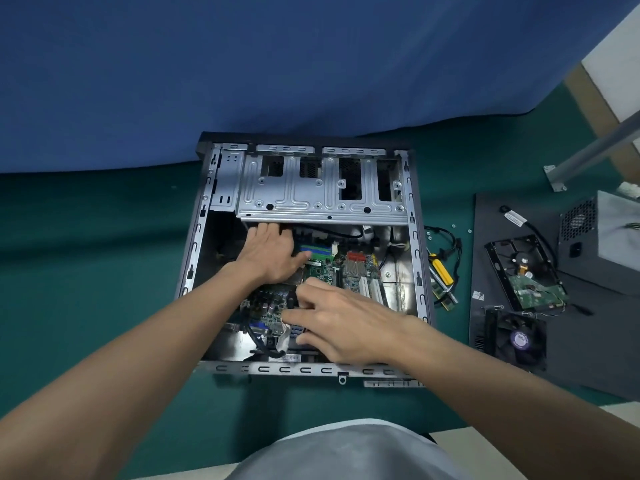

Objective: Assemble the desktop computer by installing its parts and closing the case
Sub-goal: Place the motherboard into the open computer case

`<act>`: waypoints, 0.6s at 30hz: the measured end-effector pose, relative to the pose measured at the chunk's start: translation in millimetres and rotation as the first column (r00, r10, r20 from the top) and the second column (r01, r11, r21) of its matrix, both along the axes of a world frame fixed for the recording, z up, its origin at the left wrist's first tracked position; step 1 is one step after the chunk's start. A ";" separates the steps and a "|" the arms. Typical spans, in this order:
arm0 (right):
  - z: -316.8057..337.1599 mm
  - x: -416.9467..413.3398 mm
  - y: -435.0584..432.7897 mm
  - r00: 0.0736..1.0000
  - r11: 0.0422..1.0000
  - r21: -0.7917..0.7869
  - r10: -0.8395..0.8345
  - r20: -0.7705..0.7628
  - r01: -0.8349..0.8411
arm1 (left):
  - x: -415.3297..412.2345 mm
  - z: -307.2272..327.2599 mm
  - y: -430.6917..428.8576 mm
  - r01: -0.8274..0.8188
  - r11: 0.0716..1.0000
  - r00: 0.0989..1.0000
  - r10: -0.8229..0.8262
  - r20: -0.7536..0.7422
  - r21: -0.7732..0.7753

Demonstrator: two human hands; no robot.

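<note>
**Both hands inside the open case**

The computer case (207,216) lies open on the green surface (86,254), straight ahead of you, with both of your hands inside it. Its side panel (491,216) lies well to the right of them.

The motherboard (353,271) sits in the case under your palms. Your left hand (268,252) lies flat at its far edge, fingers straight and reaching under the drive cage (311,195). Your right hand (341,323) rests on the near edge, fingers spread and grasping nothing.

The purple sticker on the fan (516,337) and the white label (289,358) on the case's near wall are too small to read.
</note>
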State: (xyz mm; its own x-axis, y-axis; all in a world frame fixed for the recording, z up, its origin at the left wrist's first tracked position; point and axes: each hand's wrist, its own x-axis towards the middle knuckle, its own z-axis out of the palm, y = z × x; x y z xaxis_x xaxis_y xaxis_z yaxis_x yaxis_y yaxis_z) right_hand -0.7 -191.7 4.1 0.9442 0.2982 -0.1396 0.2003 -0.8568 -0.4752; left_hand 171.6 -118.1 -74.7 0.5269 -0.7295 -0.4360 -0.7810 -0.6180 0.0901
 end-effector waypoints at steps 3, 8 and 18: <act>-5.6 1.6 -0.9 0.999 0.999 -0.031 0.021 0.030 -0.020 | -3.2 3.5 2.4 -0.003 1.000 0.999 0.003 -0.041 -0.017; -20.6 5.4 -5.8 0.999 0.998 -0.056 -0.018 0.045 0.021 | -5.4 16.3 2.9 0.003 0.999 0.996 -0.007 -0.088 -0.052; -73.6 18.5 -0.1 0.978 0.977 -0.101 -0.195 -0.078 0.187 | -16.0 23.8 6.3 0.025 0.989 0.954 -0.066 -0.292 -0.143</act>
